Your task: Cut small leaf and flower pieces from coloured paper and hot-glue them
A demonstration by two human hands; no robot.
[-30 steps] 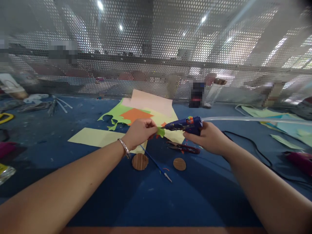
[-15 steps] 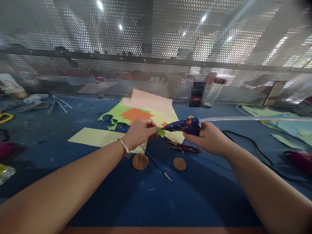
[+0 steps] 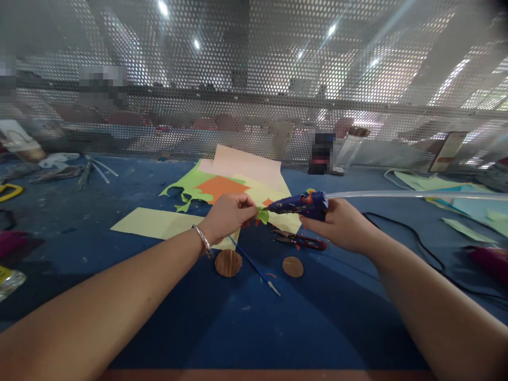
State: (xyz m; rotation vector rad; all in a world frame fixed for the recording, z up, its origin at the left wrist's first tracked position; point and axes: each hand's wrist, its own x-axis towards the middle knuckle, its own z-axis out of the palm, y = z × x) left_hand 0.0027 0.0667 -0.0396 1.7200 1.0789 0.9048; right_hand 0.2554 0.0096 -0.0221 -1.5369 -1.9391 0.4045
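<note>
Now pinching a small green paper piece between the fingertips of the left hand, over the middle of the blue table, while wrapping the right hand around a blue glue gun and aiming its tip at the piece, without showing clear contact. Seemingly working midway through gluing, with some cutting done, judging by the notched green sheet beyond, and leaving two wooden discs lying bare nearer the body. Showing no legible brand, label or writing anywhere, even on the pale upright panel at far right.
</note>
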